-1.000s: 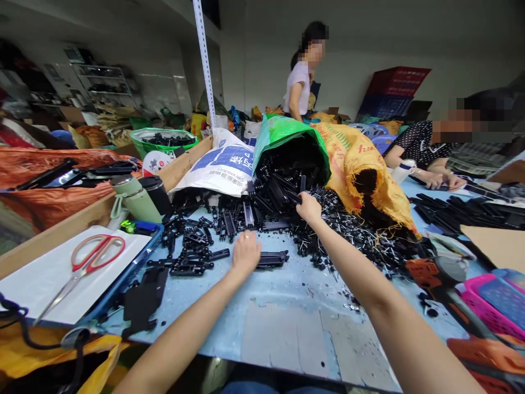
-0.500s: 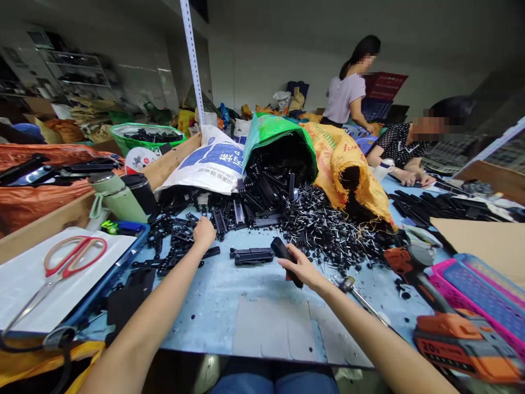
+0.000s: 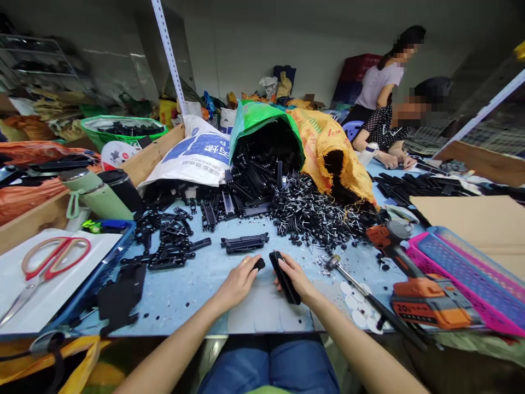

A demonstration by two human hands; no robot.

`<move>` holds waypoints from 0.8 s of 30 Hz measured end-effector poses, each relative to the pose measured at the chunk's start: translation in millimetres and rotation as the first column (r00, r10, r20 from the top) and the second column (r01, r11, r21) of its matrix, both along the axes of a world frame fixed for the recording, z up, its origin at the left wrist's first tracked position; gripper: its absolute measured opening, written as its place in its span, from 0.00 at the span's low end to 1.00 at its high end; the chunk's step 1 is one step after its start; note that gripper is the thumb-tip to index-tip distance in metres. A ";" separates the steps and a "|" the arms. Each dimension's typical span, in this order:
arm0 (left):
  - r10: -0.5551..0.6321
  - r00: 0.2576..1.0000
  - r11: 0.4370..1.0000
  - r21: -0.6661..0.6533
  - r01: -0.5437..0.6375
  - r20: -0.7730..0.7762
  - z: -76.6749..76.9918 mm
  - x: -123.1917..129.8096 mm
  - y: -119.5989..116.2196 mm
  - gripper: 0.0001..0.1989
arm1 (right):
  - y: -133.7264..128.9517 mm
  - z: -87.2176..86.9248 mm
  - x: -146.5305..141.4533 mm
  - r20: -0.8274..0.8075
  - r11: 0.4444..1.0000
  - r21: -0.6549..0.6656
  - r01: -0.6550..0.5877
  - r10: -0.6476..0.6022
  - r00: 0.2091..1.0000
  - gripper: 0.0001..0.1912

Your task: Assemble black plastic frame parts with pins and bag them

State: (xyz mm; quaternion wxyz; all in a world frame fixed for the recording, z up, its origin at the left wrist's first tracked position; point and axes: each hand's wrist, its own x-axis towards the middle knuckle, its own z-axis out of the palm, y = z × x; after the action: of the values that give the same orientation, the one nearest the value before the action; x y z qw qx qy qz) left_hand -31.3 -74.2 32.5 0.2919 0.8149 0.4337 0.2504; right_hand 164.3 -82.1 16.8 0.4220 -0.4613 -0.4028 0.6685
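My right hand (image 3: 296,276) is closed round a long black plastic part (image 3: 286,283), held tilted above the table. Close beside it, my left hand (image 3: 238,282) pinches a small black plastic piece (image 3: 260,264) at its fingertips. A narrow gap separates the two pieces. Just beyond my hands lies a black bar-shaped assembly (image 3: 245,244) on the blue table (image 3: 197,295). Several black link-like parts (image 3: 170,235) are heaped to the left. Behind, a pile of small black pieces with silver pins (image 3: 315,210) spreads out.
A hammer (image 3: 353,282), an orange cordless drill (image 3: 430,295) and a pink basket (image 3: 459,290) lie on the right. Red-handled scissors (image 3: 55,257) rest on a white sheet at left. Open sacks, one green (image 3: 266,117) and one yellow (image 3: 315,137), stand behind. Two people are at back right.
My left hand has come from the link-part heap towards my right hand, now with a small black piece in its fingertips. My right hand still holds the long part. The view has shifted.
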 end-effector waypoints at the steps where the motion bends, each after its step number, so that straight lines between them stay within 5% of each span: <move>1: 0.005 0.994 0.999 -0.046 0.000 0.107 -2.0 5.1 -2.9 0.20 | -2.4 -1.3 -3.6 -0.010 1.000 0.008 0.023 -0.023 1.000 0.29; 5: 0.153 0.929 0.982 -0.154 -0.106 0.336 -0.6 20.5 -11.6 0.20 | -7.3 -0.3 -9.1 -0.012 0.996 0.083 0.034 -0.033 0.999 0.29; 12: 0.260 0.909 0.966 -0.099 -0.240 0.327 9.0 34.0 -25.6 0.18 | -3.2 15.7 8.7 0.357 0.886 0.375 -0.272 0.133 0.925 0.25; 17: 0.372 0.787 0.914 -0.044 -0.404 0.492 10.3 49.8 -32.4 0.18 | -8.7 18.3 -2.7 0.333 0.855 0.496 -0.152 -0.026 0.943 0.24; 24: 0.173 0.878 0.981 0.001 -0.193 0.446 5.4 34.7 -21.2 0.17 | -13.0 11.1 4.6 0.430 0.833 0.486 -0.266 0.037 0.902 0.26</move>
State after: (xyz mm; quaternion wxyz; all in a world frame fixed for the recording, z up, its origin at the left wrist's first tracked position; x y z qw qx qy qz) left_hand 3.5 -95.4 37.9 0.3396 0.6981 0.4249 0.4655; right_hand 169.0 -95.1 27.9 0.3855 -0.4190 -0.6864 0.4524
